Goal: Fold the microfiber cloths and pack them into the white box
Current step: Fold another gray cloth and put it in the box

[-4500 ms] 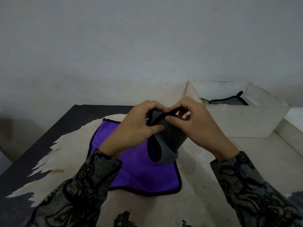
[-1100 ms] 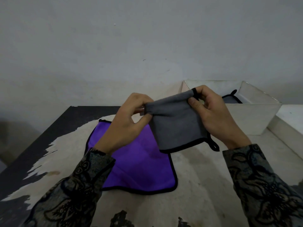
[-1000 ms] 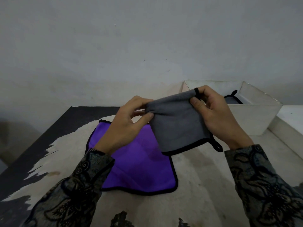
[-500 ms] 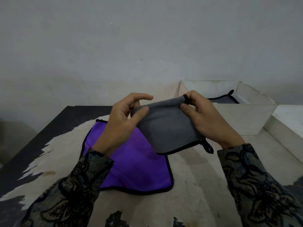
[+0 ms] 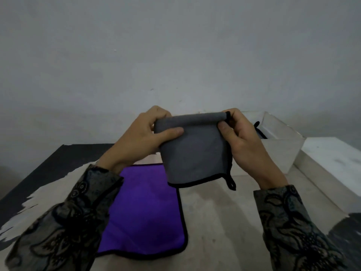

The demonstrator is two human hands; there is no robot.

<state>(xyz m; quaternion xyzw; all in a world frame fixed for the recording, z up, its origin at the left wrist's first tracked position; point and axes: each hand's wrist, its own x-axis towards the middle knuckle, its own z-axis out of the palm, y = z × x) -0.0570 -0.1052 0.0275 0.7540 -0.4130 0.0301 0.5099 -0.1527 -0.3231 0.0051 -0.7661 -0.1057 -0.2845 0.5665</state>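
Observation:
A folded grey microfiber cloth with black trim hangs in the air above the table, its top edge rolled over. My left hand pinches its upper left corner and my right hand pinches its upper right corner. A small black loop dangles at the cloth's lower right. Below it a purple cloth with black trim lies flat on the table. The white box stands at the right behind my right hand, with a dark cloth partly showing inside.
The table has a worn pale top with black patches along its left edge. A pale raised ledge runs along the right side by the box. A plain grey wall rises behind.
Both hands have lifted the grey cloth higher and squared it up in front of me; its top edge is now rolled over. The view has tilted, so the purple cloth sits lower.

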